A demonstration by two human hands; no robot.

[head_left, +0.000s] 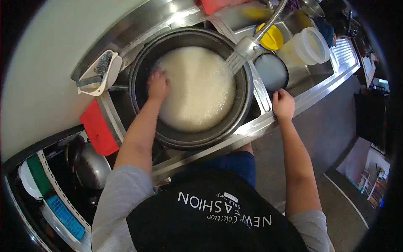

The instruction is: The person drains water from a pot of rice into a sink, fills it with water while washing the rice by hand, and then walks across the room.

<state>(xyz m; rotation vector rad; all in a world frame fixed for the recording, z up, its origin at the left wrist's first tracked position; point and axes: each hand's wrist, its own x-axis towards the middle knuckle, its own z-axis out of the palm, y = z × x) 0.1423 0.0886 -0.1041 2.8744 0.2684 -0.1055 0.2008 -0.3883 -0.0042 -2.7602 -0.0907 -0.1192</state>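
Observation:
A large dark round pot (140, 54) sits over the sink, holding pale rice (191, 90) under cloudy water. My left hand (158, 85) is dipped in at the pot's left side, fingers apart and slightly blurred, tips hidden by the water. A spray faucet (247, 47) pours water in at the right. My right hand (283, 104) is closed at the near rim of a dark-rimmed bowl (271, 72) of whitish water; its fingertips are partly hidden.
A yellow lid (272, 38) and a clear plastic tub (308, 47) lie in the right basin. A white caddy (100, 75) with a scrubber and a red cloth (99, 127) are on the left. A metal wok (88, 166) sits lower left.

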